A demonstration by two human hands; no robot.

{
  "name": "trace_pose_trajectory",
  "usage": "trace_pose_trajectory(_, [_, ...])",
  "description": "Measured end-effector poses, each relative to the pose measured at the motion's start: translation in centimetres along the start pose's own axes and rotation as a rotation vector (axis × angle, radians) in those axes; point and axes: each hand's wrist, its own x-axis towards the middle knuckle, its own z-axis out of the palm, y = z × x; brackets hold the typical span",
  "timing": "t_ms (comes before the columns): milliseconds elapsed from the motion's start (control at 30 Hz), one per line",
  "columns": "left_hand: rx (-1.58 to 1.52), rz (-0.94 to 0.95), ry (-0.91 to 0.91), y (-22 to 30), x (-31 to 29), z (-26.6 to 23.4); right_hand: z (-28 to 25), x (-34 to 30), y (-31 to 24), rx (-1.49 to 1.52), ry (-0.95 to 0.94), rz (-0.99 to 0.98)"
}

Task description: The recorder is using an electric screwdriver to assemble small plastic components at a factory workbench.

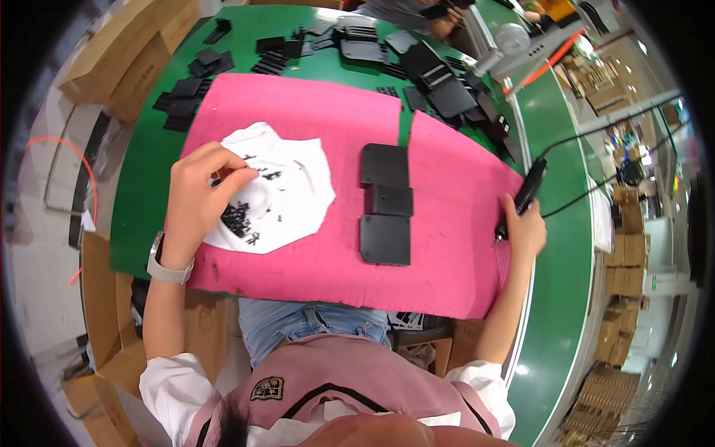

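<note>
A crumpled white sheet [309, 205], perhaps paper or plastic, bears a heap of small black screws [237, 220] and several scattered ones. Over its left side my left hand [202, 190] is closed, thumb and fingertips pinched together; anything between them is too small to make out. At the right, my right hand [527, 227] grips a black corded electric screwdriver [531, 186], its tip pointing down toward the mat. Between the hands lies a black plastic part [386, 240] with two flat plates and a narrower middle section, touched by neither hand.
The pink mat [320, 279] covers much of the green table [138, 216]. More black plastic parts [439, 82] are piled along the far side. A small white fan [512, 39] stands far right, near another person's hand [447, 24]. Cardboard boxes [112, 313] sit lower left.
</note>
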Motion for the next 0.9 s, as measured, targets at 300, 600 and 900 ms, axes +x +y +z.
trace_pose_trajectory(300, [-0.402,-0.003,-0.179,3.9,1.7,4.4,3.2,7.2,1.0,0.975,-0.270,-0.073])
trace_pose_trajectory(600, [-0.925,-0.357,-0.406,6.9,2.6,8.7,-10.6,0.4,-11.8,2.314,-0.790,-0.538])
trace_pose_trajectory(900, [-0.931,-0.207,-0.402,6.8,2.3,9.3,-11.4,-3.3,-14.0,2.440,-0.967,-0.992])
